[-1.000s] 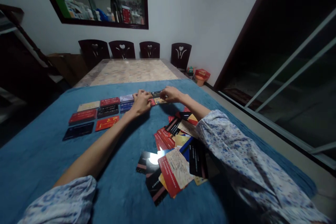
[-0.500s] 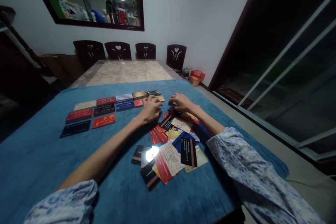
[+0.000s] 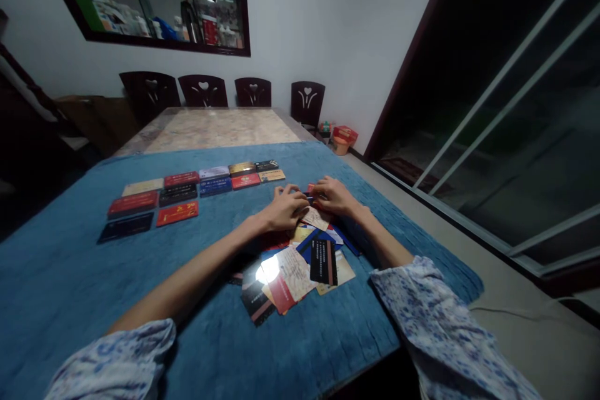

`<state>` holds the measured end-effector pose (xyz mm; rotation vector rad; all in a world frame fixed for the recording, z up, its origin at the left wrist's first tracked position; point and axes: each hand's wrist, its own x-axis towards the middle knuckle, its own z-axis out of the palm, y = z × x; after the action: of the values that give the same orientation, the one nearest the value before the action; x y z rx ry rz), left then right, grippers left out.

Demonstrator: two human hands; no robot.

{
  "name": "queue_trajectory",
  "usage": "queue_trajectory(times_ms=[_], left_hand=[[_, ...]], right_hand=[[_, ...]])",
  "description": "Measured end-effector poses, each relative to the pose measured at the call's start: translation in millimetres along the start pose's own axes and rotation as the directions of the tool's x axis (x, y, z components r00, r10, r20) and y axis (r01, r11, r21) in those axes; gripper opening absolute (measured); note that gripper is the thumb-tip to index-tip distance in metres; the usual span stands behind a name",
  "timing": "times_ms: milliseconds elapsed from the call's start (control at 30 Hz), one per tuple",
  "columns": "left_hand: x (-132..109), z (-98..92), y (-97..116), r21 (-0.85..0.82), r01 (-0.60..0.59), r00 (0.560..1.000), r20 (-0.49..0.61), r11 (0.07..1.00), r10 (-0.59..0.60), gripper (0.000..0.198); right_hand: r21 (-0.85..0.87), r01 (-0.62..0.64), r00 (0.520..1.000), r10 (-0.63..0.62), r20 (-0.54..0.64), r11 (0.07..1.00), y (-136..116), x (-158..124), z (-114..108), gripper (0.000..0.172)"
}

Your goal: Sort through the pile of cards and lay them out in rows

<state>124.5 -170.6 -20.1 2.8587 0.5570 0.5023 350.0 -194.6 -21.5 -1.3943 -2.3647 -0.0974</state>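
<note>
A loose pile of bank-type cards lies on the blue cloth before me, with a black striped card and a white-and-red card on top. At the pile's far end, my left hand and my right hand nearly meet, fingers curled and closed about the edges of a dark card between them. Their fingertips partly hide this card. Left of the hands, other cards lie in neat rows, among them a red card, a blue card and an orange-red card.
A blue cloth covers the near part of the table, whose marbled top shows beyond. Dark chairs stand along the far side. The table's edge runs close to my right forearm. A glass sliding door is on the right.
Both hands have come closer together and down onto the pile's far end, closing about a card. My left hand has left the rows, uncovering the red card there. The view has shifted slightly.
</note>
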Motion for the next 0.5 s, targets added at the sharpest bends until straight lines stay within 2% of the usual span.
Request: queue_trajectory(times_ms=[133, 300, 400, 500], left_hand=[[-0.3, 4.8, -1.7, -0.004, -0.065, 0.997, 0.048, 0.998, 0.066, 0.023], [-4.1, 5.0, -9.4, 0.034, -0.101, 0.993, 0.068, 0.994, 0.099, 0.028], [-7.4, 4.5, -15.0, 0.071, -0.098, 0.994, 0.064, 0.993, 0.093, 0.028], [-10.2, 5.3, -21.9, 0.099, -0.062, 0.998, 0.031, 0.993, 0.059, 0.028]], right_hand=[[0.047, 0.013, 0.999, -0.011, -0.037, 0.999, 7.9, -6.2, 8.2, 0.015], [0.073, 0.013, 0.998, -0.009, -0.063, 0.997, 11.9, -12.7, 13.5, 0.015], [0.076, 0.011, 0.998, -0.007, -0.059, 0.997, 7.9, -16.3, 12.1, 0.013], [0.108, 0.062, 0.998, -0.059, -0.033, 0.992, 1.3, -18.3, 8.3, 0.015]])
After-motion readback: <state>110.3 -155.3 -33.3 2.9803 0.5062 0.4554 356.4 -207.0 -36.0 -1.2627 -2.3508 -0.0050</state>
